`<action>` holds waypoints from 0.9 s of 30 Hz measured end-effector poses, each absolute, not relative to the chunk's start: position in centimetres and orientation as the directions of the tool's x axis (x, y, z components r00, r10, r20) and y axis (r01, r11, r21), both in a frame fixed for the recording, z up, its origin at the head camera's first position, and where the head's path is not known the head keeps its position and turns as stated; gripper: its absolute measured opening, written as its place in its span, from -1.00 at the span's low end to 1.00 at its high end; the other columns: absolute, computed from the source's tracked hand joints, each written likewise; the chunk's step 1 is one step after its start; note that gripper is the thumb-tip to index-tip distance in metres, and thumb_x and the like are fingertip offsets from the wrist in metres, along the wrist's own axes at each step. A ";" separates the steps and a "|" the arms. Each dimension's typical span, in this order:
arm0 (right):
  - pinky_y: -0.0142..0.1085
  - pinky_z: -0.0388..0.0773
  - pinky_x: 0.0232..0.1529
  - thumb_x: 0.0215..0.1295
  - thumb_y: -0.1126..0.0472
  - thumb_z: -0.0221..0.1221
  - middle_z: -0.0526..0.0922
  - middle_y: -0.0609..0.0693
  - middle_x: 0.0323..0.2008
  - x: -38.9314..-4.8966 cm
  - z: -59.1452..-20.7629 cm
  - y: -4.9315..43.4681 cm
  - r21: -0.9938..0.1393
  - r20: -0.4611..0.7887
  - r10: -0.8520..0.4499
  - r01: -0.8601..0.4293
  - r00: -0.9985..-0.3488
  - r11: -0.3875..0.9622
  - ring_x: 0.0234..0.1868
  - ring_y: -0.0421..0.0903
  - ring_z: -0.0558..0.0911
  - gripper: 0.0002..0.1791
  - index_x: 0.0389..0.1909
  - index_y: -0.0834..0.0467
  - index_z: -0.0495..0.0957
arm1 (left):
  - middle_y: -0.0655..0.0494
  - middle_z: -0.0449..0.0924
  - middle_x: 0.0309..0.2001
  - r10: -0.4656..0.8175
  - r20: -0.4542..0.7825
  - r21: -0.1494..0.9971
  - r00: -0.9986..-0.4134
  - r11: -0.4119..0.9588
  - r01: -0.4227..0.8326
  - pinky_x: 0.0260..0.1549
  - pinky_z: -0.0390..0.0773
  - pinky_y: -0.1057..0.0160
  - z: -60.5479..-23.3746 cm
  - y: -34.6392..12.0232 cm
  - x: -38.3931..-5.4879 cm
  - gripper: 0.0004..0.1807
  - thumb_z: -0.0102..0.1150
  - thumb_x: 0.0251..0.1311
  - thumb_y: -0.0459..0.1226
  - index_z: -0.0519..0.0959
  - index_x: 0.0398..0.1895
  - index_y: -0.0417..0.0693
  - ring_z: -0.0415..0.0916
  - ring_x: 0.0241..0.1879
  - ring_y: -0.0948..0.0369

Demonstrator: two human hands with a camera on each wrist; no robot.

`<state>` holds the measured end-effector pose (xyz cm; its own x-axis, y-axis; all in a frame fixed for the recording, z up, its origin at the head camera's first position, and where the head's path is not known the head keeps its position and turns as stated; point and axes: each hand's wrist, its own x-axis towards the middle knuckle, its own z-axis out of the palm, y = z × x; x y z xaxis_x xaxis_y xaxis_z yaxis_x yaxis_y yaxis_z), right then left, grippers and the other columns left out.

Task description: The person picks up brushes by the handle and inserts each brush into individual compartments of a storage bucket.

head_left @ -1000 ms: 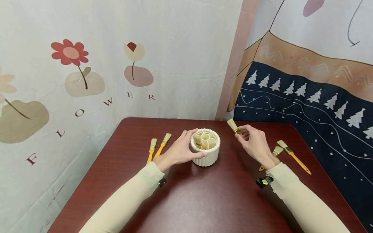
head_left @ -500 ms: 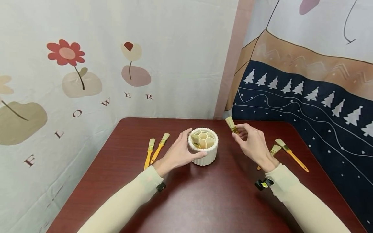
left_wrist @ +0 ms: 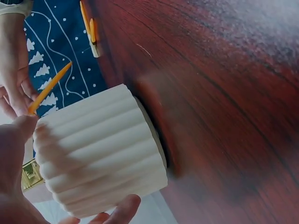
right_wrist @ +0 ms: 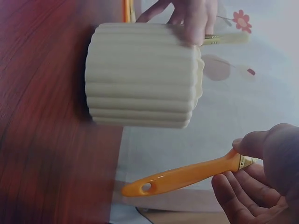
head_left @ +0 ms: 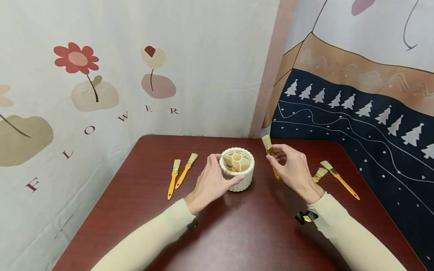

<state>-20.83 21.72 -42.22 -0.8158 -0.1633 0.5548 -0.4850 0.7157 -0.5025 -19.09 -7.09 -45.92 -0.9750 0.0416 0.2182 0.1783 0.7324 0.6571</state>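
Note:
A cream ribbed holder [head_left: 242, 183] with a scalloped rim and divided compartments stands upright on the table. My left hand [head_left: 213, 182] grips its left side, thumb in front and fingers round the back, as the left wrist view [left_wrist: 100, 154] also shows. One paintbrush [head_left: 228, 162] stands in a left compartment, bristles up. To the right of the holder, my right hand [head_left: 293, 165] pinches another paintbrush [right_wrist: 182, 177] between thumb and fingers near its metal ferrule. Its bristles point up and its orange handle hangs down, above the table and apart from the holder.
Two paintbrushes [head_left: 174, 178] lie side by side on the dark red table [head_left: 217, 233], left of the holder. Two more paintbrushes [head_left: 340, 180] lie at the right, one partly hidden by my right wrist. Printed cloths [head_left: 217, 75] hang behind the table.
The held paintbrush has turned more upright, so its orange handle shows below my right hand. My left wrist has shifted right, uncovering the left brushes' handles. The holder stays in place.

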 end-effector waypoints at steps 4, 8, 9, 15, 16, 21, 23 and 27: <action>0.13 0.90 0.00 0.49 0.30 0.57 0.89 0.21 0.01 -20.4 -42.0 21.3 -0.510 0.559 -0.166 -0.495 -0.812 0.703 -0.09 0.11 0.89 -0.58 0.27 0.27 0.74 | -0.07 0.56 0.39 0.046 0.221 0.652 -0.974 0.736 0.183 0.10 0.83 -0.16 -46.0 -7.2 -19.1 0.13 0.67 0.16 0.40 0.34 0.54 -0.01 0.80 0.23 -0.11; 0.10 0.91 -0.02 0.46 0.31 0.59 0.90 0.17 -0.02 -20.2 -41.8 20.9 -0.506 0.578 -0.169 -0.513 -0.798 0.693 -0.12 0.08 0.90 -0.60 0.24 0.26 0.75 | -0.08 0.57 0.37 0.067 0.230 0.643 -0.971 0.738 0.204 0.08 0.84 -0.14 -45.8 -7.4 -19.2 0.09 0.67 0.18 0.38 0.36 0.50 -0.03 0.81 0.19 -0.12; 0.09 0.91 -0.03 0.45 0.32 0.59 0.90 0.16 -0.03 -20.1 -41.8 20.9 -0.505 0.582 -0.170 -0.518 -0.795 0.691 -0.12 0.07 0.90 -0.60 0.23 0.25 0.76 | -0.09 0.57 0.36 0.075 0.232 0.641 -0.970 0.738 0.210 0.08 0.84 -0.14 -45.8 -7.4 -19.3 0.08 0.67 0.18 0.38 0.37 0.50 -0.04 0.81 0.18 -0.12; -0.01 0.91 -0.03 0.42 0.33 0.61 0.90 0.11 -0.07 -19.6 -41.5 20.3 -0.500 0.618 -0.181 -0.560 -0.765 0.661 -0.14 0.00 0.89 -0.61 0.20 0.22 0.77 | -0.14 0.60 0.32 0.121 0.234 0.633 -0.965 0.735 0.245 0.10 0.82 -0.13 -45.3 -7.8 -19.7 0.04 0.66 0.18 0.37 0.41 0.41 -0.10 0.79 0.16 -0.13; -0.02 0.91 -0.03 0.42 0.33 0.62 0.90 0.10 -0.07 -19.5 -41.5 20.2 -0.500 0.622 -0.182 -0.566 -0.761 0.656 -0.15 -0.01 0.89 -0.61 0.19 0.21 0.77 | -0.15 0.60 0.32 0.129 0.232 0.636 -0.964 0.730 0.250 0.12 0.82 -0.13 -45.2 -7.9 -19.7 0.03 0.67 0.18 0.36 0.41 0.39 -0.11 0.78 0.17 -0.14; -0.01 0.92 -0.04 0.36 0.34 0.65 0.90 0.10 -0.10 -19.1 -41.7 19.7 -0.501 0.630 -0.196 -0.586 -0.752 0.637 -0.17 -0.02 0.91 -0.58 0.17 0.22 0.76 | -0.18 0.62 0.32 0.164 0.224 0.656 -0.961 0.703 0.273 0.24 0.77 -0.15 -44.8 -8.3 -20.2 0.01 0.74 0.17 0.27 0.41 0.38 -0.13 0.74 0.24 -0.16; 0.00 0.92 -0.03 0.34 0.35 0.67 0.90 0.11 -0.10 -19.0 -41.7 19.5 -0.500 0.633 -0.201 -0.593 -0.748 0.631 -0.17 -0.01 0.92 -0.56 0.16 0.24 0.75 | -0.19 0.62 0.32 0.175 0.224 0.661 -0.959 0.695 0.282 0.27 0.76 -0.16 -44.8 -8.4 -20.5 0.01 0.76 0.15 0.25 0.41 0.39 -0.13 0.73 0.26 -0.16; -0.03 0.92 -0.02 0.29 0.38 0.69 0.90 0.11 -0.09 -18.7 -41.6 19.4 -0.501 0.642 -0.202 -0.605 -0.739 0.619 -0.17 -0.01 0.92 -0.54 0.15 0.25 0.75 | -0.16 0.62 0.32 0.197 0.216 0.663 -0.956 0.690 0.291 0.29 0.76 -0.15 -44.8 -8.7 -20.8 0.00 0.78 0.14 0.22 0.41 0.39 -0.11 0.72 0.28 -0.15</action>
